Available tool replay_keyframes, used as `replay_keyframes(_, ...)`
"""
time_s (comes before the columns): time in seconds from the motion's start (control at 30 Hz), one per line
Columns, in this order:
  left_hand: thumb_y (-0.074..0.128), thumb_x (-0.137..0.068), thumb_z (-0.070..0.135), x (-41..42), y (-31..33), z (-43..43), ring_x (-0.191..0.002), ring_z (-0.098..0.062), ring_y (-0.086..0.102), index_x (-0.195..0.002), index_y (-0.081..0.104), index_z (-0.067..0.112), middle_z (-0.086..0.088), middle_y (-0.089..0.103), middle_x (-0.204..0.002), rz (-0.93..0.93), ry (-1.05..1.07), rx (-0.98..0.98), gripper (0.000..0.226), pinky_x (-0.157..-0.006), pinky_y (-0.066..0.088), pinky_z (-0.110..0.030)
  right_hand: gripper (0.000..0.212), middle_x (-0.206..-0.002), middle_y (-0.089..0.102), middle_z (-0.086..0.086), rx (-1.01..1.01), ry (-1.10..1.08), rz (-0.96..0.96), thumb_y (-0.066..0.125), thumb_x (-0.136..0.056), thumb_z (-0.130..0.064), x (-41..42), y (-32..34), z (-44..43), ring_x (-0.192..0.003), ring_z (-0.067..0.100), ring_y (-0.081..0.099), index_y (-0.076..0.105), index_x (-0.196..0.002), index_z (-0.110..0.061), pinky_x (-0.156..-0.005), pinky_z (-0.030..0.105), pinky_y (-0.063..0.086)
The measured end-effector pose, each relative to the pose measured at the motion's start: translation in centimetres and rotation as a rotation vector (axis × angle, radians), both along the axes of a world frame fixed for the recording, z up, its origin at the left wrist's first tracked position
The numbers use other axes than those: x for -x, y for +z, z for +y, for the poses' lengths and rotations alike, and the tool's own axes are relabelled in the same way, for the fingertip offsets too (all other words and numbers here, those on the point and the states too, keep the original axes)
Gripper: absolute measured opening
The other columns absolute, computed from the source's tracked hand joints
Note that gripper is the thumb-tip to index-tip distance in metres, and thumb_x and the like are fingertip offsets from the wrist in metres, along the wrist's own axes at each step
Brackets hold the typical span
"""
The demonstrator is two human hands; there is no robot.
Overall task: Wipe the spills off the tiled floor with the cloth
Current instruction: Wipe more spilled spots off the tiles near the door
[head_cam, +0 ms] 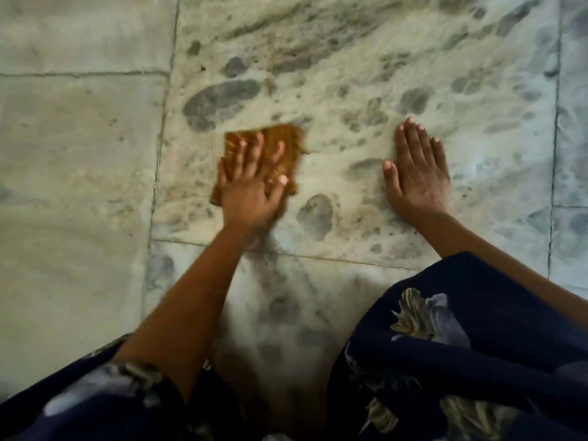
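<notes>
An orange-brown cloth (286, 144) lies folded flat on the pale tiled floor (79, 154), left of centre. My left hand (251, 186) presses down on it with fingers spread; the hand and cloth look blurred. My right hand (416, 173) rests flat on the floor to the right of the cloth, palm down, fingers together, holding nothing. Dark wet patches of spill (219, 100) mottle the middle tile, above, below and to the right of the cloth. One patch (315, 214) sits just below the cloth, between my two hands.
Grout lines (159, 148) divide the floor into large tiles. The tiles at the left look dry and plain. My knees in dark floral fabric (477, 345) fill the bottom corners. A bluish tile strip (572, 154) runs along the right edge.
</notes>
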State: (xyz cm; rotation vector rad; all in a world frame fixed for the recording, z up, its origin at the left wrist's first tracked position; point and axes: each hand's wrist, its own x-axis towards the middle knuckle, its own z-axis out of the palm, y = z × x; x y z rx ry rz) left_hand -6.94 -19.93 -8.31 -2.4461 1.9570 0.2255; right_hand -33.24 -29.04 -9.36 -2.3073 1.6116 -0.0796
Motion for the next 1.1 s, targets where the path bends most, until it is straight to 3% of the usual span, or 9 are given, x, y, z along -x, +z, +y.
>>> replay_keyframes(0.2, 0.019, -0.088, 0.053, 1.5, 0.0, 1.1, -0.146, -0.029, 0.012, -0.148, 0.020, 0.036, -0.001, 0.015, -0.159, 0.022, 0.428, 0.028, 0.063, -0.112, 0.011, -0.060, 0.068, -0.158, 0.008, 0.009, 0.018, -0.003, -0.018, 0.009, -0.092, -0.045, -0.1, 0.0, 0.0, -0.146, 0.019, 0.005, 0.011, -0.149, -0.008, -0.118, 0.034, -0.003)
replay_keyframes(0.37, 0.027, -0.091, 0.056, 12.5, 0.3, 3.2, -0.144, -0.032, 0.017, -0.146, 0.026, 0.038, -0.003, 0.023, -0.156, 0.081, 0.076, -0.003, 0.058, -0.109, 0.003, -0.063, 0.068, -0.158, 0.011, 0.010, 0.030, -0.009, -0.034, 0.010, -0.092, -0.045, 0.0, 0.0, 0.1, -0.146, 0.020, 0.008, 0.014, -0.149, -0.008, -0.118, 0.033, -0.001)
replay_keyframes(0.47, 0.030, -0.089, 0.059, 12.2, 0.4, -2.7, -0.145, -0.029, 0.016, -0.146, 0.025, 0.042, 0.001, 0.021, -0.157, 0.044, -0.135, -0.011, 0.059, -0.109, 0.013, -0.062, 0.067, -0.157, 0.014, 0.010, 0.035, -0.004, -0.040, 0.010, -0.092, -0.044, 0.1, -0.1, 0.1, -0.145, 0.020, 0.009, 0.016, -0.149, -0.009, -0.117, 0.032, -0.001)
replay_keyframes(0.53, 0.030, -0.091, 0.059, 9.4, 0.6, -7.3, -0.146, -0.027, 0.007, -0.147, 0.014, 0.046, 0.005, 0.010, -0.160, 0.017, -0.141, -0.062, 0.059, -0.112, 0.008, -0.060, 0.067, -0.158, 0.011, 0.008, 0.030, -0.006, -0.025, 0.008, -0.092, -0.044, 0.2, -0.1, 0.1, -0.146, 0.018, 0.007, 0.014, -0.149, -0.009, -0.117, 0.031, -0.003)
replay_keyframes(0.67, 0.028, -0.095, 0.055, 1.3, 0.7, -10.6, -0.147, -0.027, 0.002, -0.147, 0.009, 0.045, 0.005, 0.003, -0.160, 0.036, 0.141, -0.062, 0.057, -0.113, 0.006, -0.060, 0.068, -0.158, 0.007, 0.006, 0.015, -0.011, -0.016, 0.006, -0.091, -0.045, 0.2, 0.1, 0.1, -0.146, 0.016, 0.003, 0.010, -0.150, -0.010, -0.117, 0.031, -0.005)
replay_keyframes(0.77, 0.028, -0.096, 0.054, -2.8, 0.3, -6.5, -0.147, -0.027, 0.001, -0.149, 0.010, 0.042, 0.003, 0.002, -0.160, 0.032, 0.359, -0.025, 0.057, -0.111, 0.009, -0.061, 0.070, -0.158, 0.007, 0.007, 0.010, -0.012, -0.022, 0.005, -0.090, -0.046, 0.1, 0.2, 0.1, -0.146, 0.017, 0.002, 0.011, -0.150, -0.009, -0.117, 0.030, -0.006)
replay_keyframes(0.87, 0.023, -0.092, 0.056, -0.4, 0.1, -0.6, -0.146, -0.030, 0.005, -0.149, 0.012, 0.040, 0.000, 0.005, -0.160, 0.025, 0.502, 0.004, 0.060, -0.111, 0.010, -0.061, 0.069, -0.158, 0.008, 0.007, 0.016, -0.021, -0.015, 0.006, -0.091, -0.046, -0.1, 0.1, 0.1, -0.146, 0.017, 0.003, 0.011, -0.150, -0.010, -0.117, 0.030, -0.007)
replay_keyframes(1.0, 0.022, -0.090, 0.059, 8.5, -0.1, 2.0, -0.145, -0.033, 0.014, -0.147, 0.011, 0.039, -0.003, 0.015, -0.159, 0.057, 0.201, -0.024, 0.061, -0.107, 0.010, -0.065, 0.068, -0.158, 0.008, 0.007, 0.016, -0.023, -0.004, 0.008, -0.092, -0.046, 0.0, 0.1, 0.1, -0.146, 0.017, 0.004, 0.011, -0.150, -0.010, -0.117, 0.030, -0.005)
replay_keyframes(1.1, 0.027, -0.091, 0.057, 8.0, 0.0, -2.6, -0.145, -0.028, 0.015, -0.147, 0.022, 0.041, 0.001, 0.018, -0.158, 0.050, -0.104, -0.030, 0.058, -0.109, 0.012, -0.062, 0.068, -0.158, 0.009, 0.007, 0.027, -0.026, -0.009, 0.009, -0.092, -0.045, -0.1, 0.0, 0.1, -0.146, 0.018, 0.005, 0.012, -0.150, -0.010, -0.117, 0.030, -0.005)
